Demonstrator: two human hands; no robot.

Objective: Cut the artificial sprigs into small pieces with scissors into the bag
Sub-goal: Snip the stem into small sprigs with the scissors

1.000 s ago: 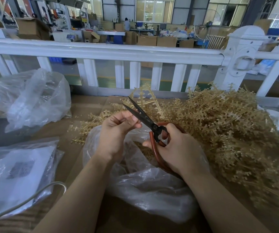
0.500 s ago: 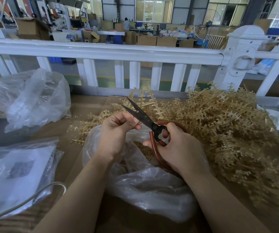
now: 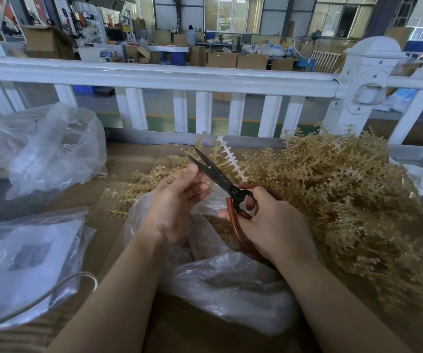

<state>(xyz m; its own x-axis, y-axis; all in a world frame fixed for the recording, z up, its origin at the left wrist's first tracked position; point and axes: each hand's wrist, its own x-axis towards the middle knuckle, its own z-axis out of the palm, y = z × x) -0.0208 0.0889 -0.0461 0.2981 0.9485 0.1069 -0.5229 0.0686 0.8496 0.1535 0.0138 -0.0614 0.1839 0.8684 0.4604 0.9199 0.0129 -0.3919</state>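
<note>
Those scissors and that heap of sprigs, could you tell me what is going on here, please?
A person is snipping artificial sprigs over a clear plastic bag. The right hand holds the scissors by the reddish handles, blades parted. The left hand pinches a small piece beside the blades. Cut bits lie in the bag, and a big pile of sprigs waits at the right.

The scissors (image 3: 219, 177) have dull dark metal blades and glossy reddish-brown handles. Clear crinkly plastic bag (image 3: 231, 281), matt tan plastic-looking sprigs (image 3: 345, 189), plain brown cardboard (image 3: 134, 159) underneath.
</note>
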